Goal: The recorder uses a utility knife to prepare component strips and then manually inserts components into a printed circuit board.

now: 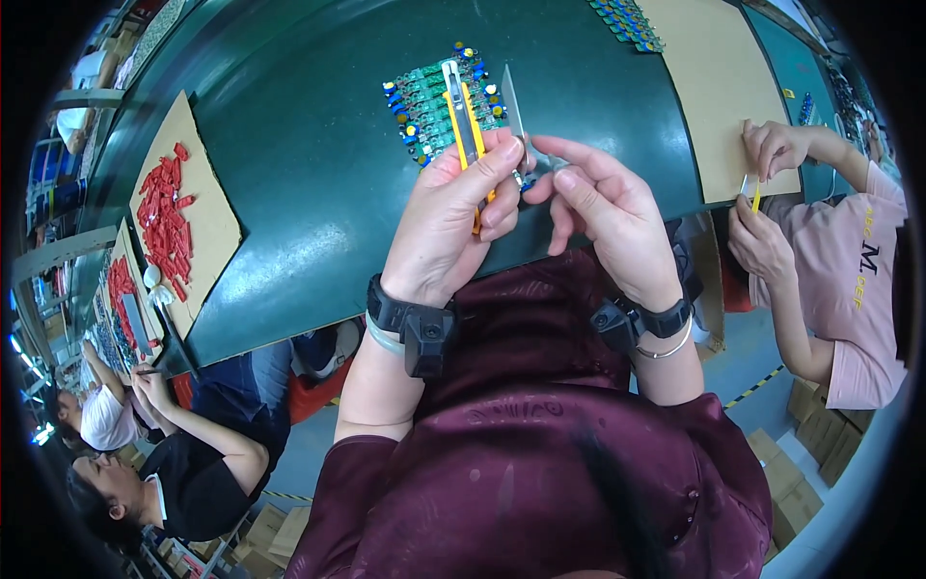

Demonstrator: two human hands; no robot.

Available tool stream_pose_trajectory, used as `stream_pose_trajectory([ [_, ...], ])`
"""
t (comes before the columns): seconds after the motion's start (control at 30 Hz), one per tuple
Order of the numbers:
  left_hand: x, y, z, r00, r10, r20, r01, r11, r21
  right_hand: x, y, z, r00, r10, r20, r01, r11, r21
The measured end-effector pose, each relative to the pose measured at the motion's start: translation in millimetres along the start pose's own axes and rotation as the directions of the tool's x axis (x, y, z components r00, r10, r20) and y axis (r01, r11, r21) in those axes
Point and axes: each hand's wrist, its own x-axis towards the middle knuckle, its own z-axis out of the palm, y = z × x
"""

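My left hand [449, 207] is closed around a yellow utility knife [464, 121], held upright with its grey metal end pointing away from me. Beside the knife, a thin flat grey strip [512, 101] stands up from where the fingertips of both hands meet. My right hand [617, 217] has its thumb and forefinger pinched at a small greyish piece [545, 166] by the strip's lower end; its shape is partly hidden by the fingers. Just beyond my hands, a row of small green circuit boards [420, 92] with blue, yellow and white parts lies on the green table [318, 125].
To the left, red pieces [166, 217] are spread on cardboard [214, 232]. More boards [627, 21] lie at the far right, next to a large cardboard sheet [723, 87]. A co-worker's hands [767, 232] hold a yellow tool on the right; another person [183, 463] sits at left.
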Motion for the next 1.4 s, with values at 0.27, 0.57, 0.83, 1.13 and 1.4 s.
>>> stream_pose_trajectory([
  [0.27, 4, 1, 1, 0.999, 0.012, -0.033, -0.015, 0.997, -0.08, -2, 2, -4, 0.993, 0.095, 0.064, -0.105, 0.979, 0.176],
  [0.57, 3, 0, 3, 0.996, -0.083, 0.019, 0.083, 0.996, 0.016, -1, 3, 11, 0.934, 0.304, 0.186, -0.354, 0.722, 0.594],
  [0.83, 2, -1, 9, 0.997, -0.075, 0.001, 0.075, 0.997, 0.033, 2, 14, 3, 0.89, 0.231, 0.392, -0.455, 0.456, 0.765],
  [1.13, 4, -4, 2, 0.997, -0.065, 0.047, 0.062, 0.996, 0.067, 3, 12, 3, 0.885, 0.216, 0.412, -0.463, 0.494, 0.736],
  [1.4, 7, -12, 9, 0.997, -0.055, 0.045, 0.052, 0.997, 0.056, -1, 4, 14, 0.965, 0.226, 0.132, -0.261, 0.79, 0.554],
])
